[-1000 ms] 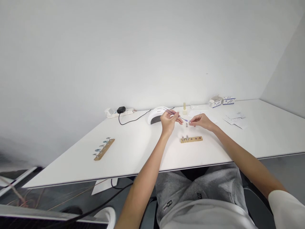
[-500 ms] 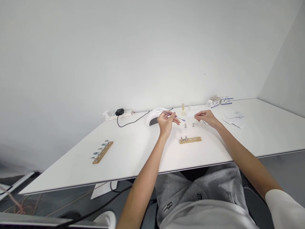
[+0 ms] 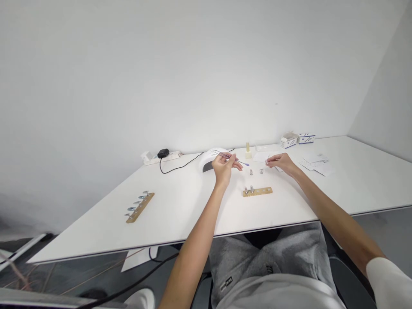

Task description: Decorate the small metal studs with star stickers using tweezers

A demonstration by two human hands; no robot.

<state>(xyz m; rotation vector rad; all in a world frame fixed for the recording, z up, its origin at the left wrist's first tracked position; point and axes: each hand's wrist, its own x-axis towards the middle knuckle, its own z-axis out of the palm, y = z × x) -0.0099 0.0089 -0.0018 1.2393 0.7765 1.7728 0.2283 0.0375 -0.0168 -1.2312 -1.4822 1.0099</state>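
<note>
My left hand (image 3: 223, 169) is closed on a slender stick tool (image 3: 237, 161) with a rounded purple tip pointing right. My right hand (image 3: 280, 162) pinches a small pale piece (image 3: 267, 162) at its fingertips, too tiny to make out fully. Between and below the hands, a small clear-and-silver nail-tip stand (image 3: 251, 171) and another such stand (image 3: 261, 171) are on the table. Nearer me lies a wooden bar (image 3: 265, 190), two similar stands upright at its left end and round silvery spots along the rest.
A second wooden bar (image 3: 143, 207) at left carries several shiny nail tips. Behind my left hand sits a white nail lamp (image 3: 206, 159). Farther back are a polish bottle (image 3: 248, 151), small boxes (image 3: 289, 140), paper sheets (image 3: 317, 164) and a power strip (image 3: 170, 156) with a black adapter.
The view has shifted slightly, so the table things appear a little lower. My right hand has moved slightly right and down with its small piece. My left hand keeps its hold on the stick tool.
</note>
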